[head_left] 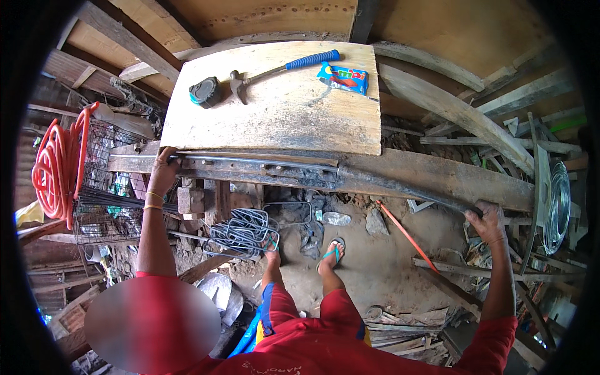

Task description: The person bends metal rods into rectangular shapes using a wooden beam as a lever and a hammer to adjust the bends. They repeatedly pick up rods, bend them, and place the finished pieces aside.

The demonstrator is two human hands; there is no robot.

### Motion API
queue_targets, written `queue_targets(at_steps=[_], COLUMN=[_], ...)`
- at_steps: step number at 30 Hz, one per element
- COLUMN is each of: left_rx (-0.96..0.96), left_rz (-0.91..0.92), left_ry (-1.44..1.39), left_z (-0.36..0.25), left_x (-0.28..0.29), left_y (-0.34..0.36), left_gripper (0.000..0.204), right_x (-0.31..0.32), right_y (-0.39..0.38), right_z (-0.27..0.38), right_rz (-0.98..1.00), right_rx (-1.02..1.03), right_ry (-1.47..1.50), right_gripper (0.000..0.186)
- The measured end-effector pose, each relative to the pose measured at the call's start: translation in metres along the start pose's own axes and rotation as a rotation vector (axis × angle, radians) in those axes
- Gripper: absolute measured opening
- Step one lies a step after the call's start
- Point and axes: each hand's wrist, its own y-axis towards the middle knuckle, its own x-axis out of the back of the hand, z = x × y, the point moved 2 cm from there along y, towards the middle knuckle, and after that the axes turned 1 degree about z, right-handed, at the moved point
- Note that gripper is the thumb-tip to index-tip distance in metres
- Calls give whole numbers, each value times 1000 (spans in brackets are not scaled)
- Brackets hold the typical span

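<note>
Metal bar [262,160]: hold one end still, guide the pipe [406,186] slowly

Your thin, dark metal bar lies along the wooden beam [450,178], from the left of the frame to the middle. There it meets the thicker pipe, which slopes down to the right. I cannot tell how far the bar goes inside the pipe.

Your left hand [165,164] is curled around the bar's far left end, at the edge of the beam. Your right hand [489,222] is wrapped around the pipe's end, at the right of the frame.

Little pegs [279,169] stick up from the beam near the middle. The bar seems to lie by them, so check that it sits snug there before you push. Hold the left end down flat so it can't hop up. Move the pipe smoothly, not with a jerk, and hold it level with the beam. A slip could pinch your fingers, so mind the wood's edge.

Plant your feet well. A pile of bent metal loops [240,232] lies by your left foot [272,245], and could trip you. The hammer [290,64] rests on the table [281,131] at the top, well apart from your hands.
</note>
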Motion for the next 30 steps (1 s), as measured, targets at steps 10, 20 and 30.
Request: queue_targets(at_steps=[10,20,30], left_rx=[-2,27,1], left_rz=[2,-19,-32], left_ry=[-30,-33,-7], left_z=[-14,-16,-27], left_x=[3,3,3], left_y=[-4,-2,-9], left_gripper=[33,19,18], right_x=[19,-3,-7], right_y=[48,53,30], right_z=[-1,1,16], right_rz=[-21,33,-14], right_rx=[70,105,-1], right_ry=[-13,9,-36], right_gripper=[55,56,58])
